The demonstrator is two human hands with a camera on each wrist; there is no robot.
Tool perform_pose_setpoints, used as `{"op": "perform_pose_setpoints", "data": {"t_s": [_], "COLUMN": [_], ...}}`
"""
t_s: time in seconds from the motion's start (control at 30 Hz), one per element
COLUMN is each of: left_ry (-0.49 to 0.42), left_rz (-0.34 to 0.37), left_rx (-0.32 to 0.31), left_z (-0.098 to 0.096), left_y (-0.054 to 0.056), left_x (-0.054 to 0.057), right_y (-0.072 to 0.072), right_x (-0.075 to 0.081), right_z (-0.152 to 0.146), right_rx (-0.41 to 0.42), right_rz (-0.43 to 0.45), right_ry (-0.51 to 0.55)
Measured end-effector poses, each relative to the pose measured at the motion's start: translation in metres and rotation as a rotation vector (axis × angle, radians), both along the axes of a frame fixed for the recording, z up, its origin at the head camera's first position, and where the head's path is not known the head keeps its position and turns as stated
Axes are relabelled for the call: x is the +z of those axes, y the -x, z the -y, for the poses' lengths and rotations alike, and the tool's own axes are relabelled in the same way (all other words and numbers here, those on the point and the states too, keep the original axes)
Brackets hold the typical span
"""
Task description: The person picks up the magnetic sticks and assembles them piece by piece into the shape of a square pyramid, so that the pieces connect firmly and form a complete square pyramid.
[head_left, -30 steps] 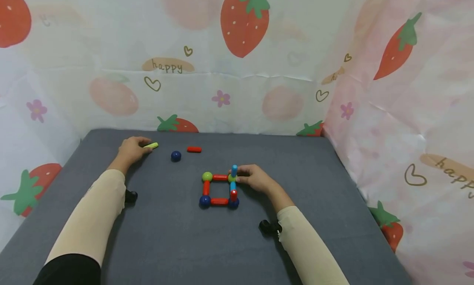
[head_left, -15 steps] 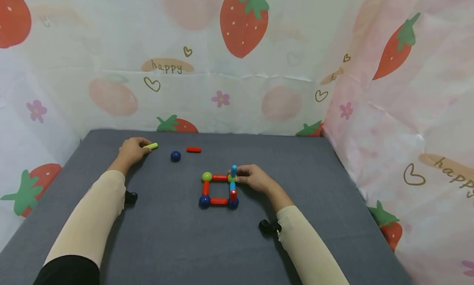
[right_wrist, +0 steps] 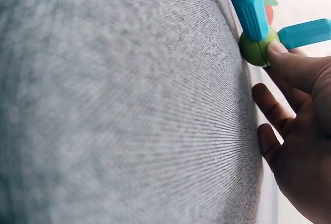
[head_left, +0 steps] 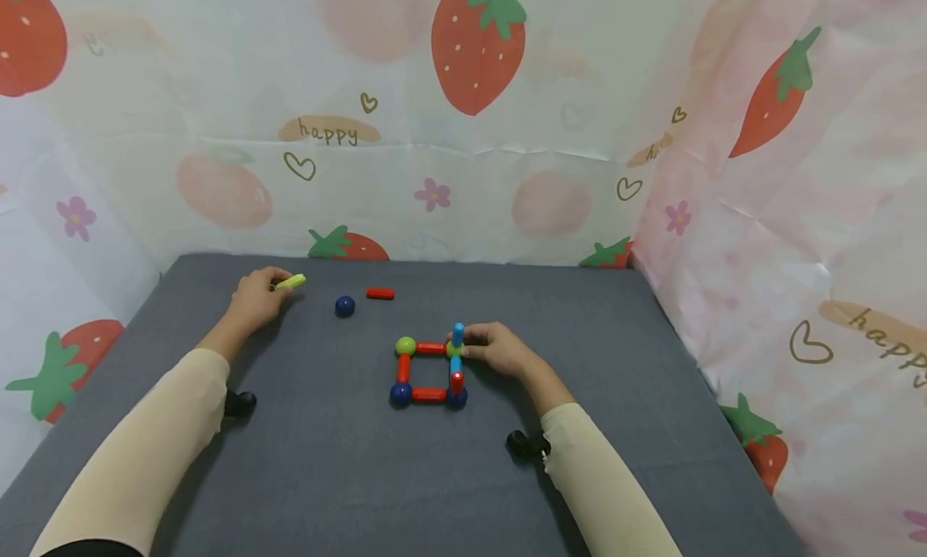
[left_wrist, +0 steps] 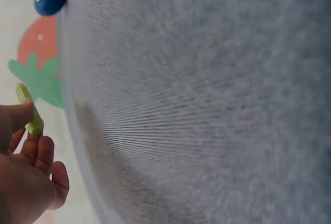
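Between thumb and fingers, my left hand (head_left: 257,301) pinches a yellow-green rod (left_wrist: 30,111) near the back left of the table. My right hand (head_left: 500,348) grips a green ball (right_wrist: 257,49) at the back right corner of a square frame of rods and balls. A light blue rod (head_left: 459,334) stands upright on that ball; another light blue rod (right_wrist: 250,16) runs to a dark blue ball (head_left: 456,398) at the front right, where a red rod (head_left: 457,381) stands up. Red rods form the other sides, with a green ball (head_left: 405,346) and a dark blue ball (head_left: 401,394) at the left corners.
A loose dark blue ball (head_left: 344,306) and a loose red rod (head_left: 380,294) lie on the grey cloth-covered table (head_left: 348,476), between my left hand and the frame. Behind the table hangs a strawberry-print curtain (head_left: 463,154).
My left hand has lifted slightly and drawn a little left, with the yellow-green rod in its pinch; the left forearm has swung left. My right hand and the frame stay put.
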State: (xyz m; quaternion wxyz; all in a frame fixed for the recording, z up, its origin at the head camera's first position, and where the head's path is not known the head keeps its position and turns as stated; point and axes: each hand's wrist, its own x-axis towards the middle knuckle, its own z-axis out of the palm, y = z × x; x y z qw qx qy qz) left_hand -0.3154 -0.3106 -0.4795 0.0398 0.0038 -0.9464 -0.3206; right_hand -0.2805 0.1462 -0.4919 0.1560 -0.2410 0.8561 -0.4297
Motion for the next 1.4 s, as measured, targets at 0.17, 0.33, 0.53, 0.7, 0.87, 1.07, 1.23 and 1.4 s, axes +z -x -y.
{"op": "perform_pose_setpoints", "data": {"t_s": [0.17,0.33,0.53,0.7,0.87,1.07,1.23,1.4], "left_ry": [-0.055,-0.131,-0.242,-0.286,-0.313,-0.324,-0.329,-0.340], "left_rz": [-0.050,-0.066,-0.029,-0.053,-0.065,-0.062,-0.061,-0.039], "left_rx": [-0.026,-0.080,-0.095,-0.118,-0.152,-0.193,-0.230,-0.271], "left_z": [-0.005,-0.016,-0.040,-0.059,-0.074,-0.091,-0.103,-0.114], "left_y": [-0.012,-0.026,-0.048,-0.064,-0.074,-0.087,-0.094,-0.104], "left_x": [0.011,0.024,0.036,0.043,0.040,0.036,0.033,0.029], "right_y": [-0.001,-0.001,-0.002,-0.002,0.000,0.001,0.003,0.004], "right_x": [0.001,0.001,0.004,0.004,0.002,0.000,-0.001,-0.001], "right_z": [0.000,0.000,0.000,0.000,-0.001,-0.001,-0.002,-0.002], "right_rx": [0.004,0.010,0.023,0.021,0.022,0.032,0.031,0.037], "right_rz": [0.002,0.019,0.031,0.017,0.008,0.010,0.009,0.018], "right_ry": [0.013,0.030,0.044,0.024,0.019,0.018,0.033,0.039]}}
